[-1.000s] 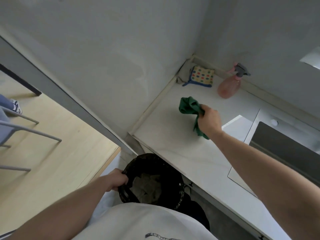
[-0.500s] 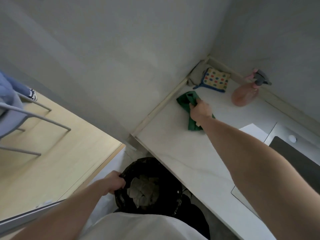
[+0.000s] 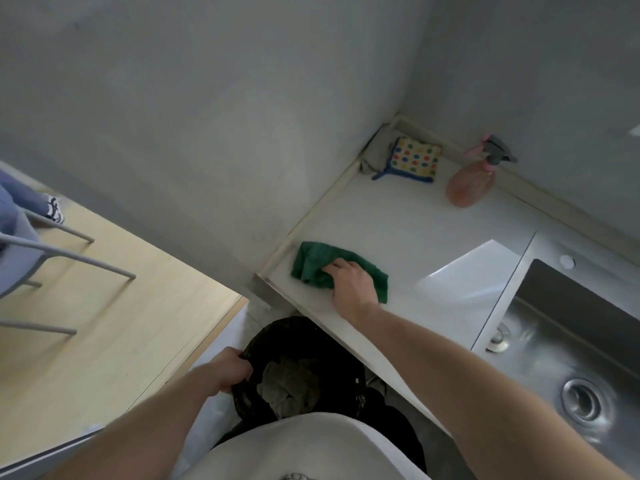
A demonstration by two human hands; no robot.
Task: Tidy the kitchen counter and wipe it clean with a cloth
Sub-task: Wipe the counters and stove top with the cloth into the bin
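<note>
At the centre right of the frame, the green cloth (image 3: pixel 313 263) lies flat on the white table (image 3: pixel 408 230), near the wall edge. Its long axis runs from upper left to lower right. The right hand (image 3: pixel 349 284) presses on it, the fingers (image 3: pixel 334 268) bent and gripping the fabric. At the bottom centre, the left hand (image 3: pixel 230 370) is clenched around the rim of the black bin (image 3: pixel 349 358). A dotted sponge (image 3: pixel 417 159) and a pink spray bottle (image 3: pixel 471 183) stand in the upper right corner, a sink (image 3: pixel 554 348) at the right.
</note>
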